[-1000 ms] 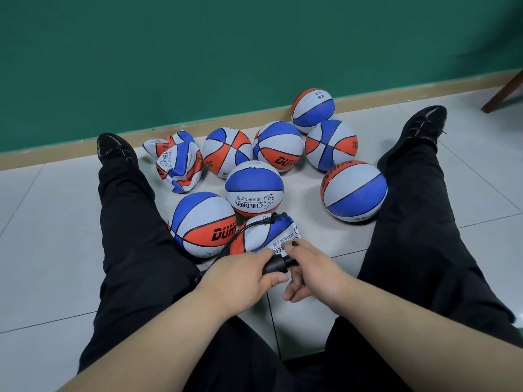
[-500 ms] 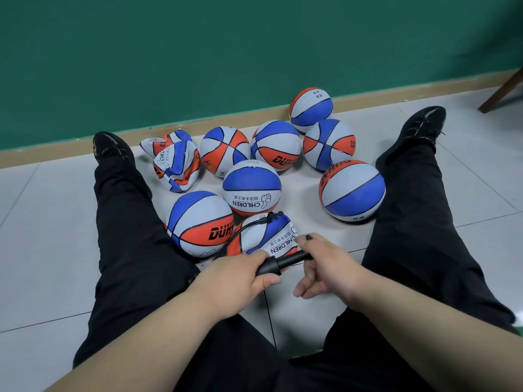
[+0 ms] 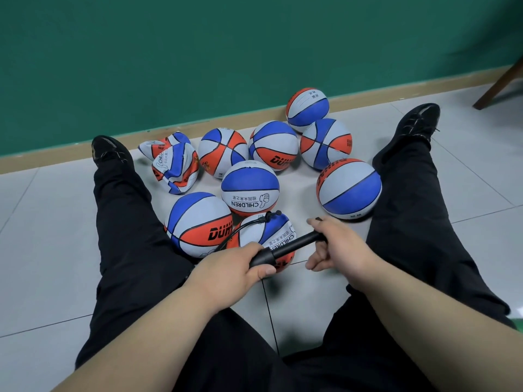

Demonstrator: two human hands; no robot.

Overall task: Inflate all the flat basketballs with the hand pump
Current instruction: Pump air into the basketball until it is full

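Head view. My left hand (image 3: 235, 267) wraps its fingers round the black pump (image 3: 294, 243) barrel. My right hand (image 3: 339, 244) grips the handle, rod extended. The hose (image 3: 243, 228) joins the half-flat basketball (image 3: 274, 230) on the floor (image 3: 42, 222) just beyond both hands. 2 crumpled balls (image 3: 175, 168) lie far left.

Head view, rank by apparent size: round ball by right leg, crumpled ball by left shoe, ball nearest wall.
1. Round blue-grey-orange basketball by right leg.
2-3. Crumpled flat basketball and round basketball nearest wall: alike; the latter is farther, so unranked.
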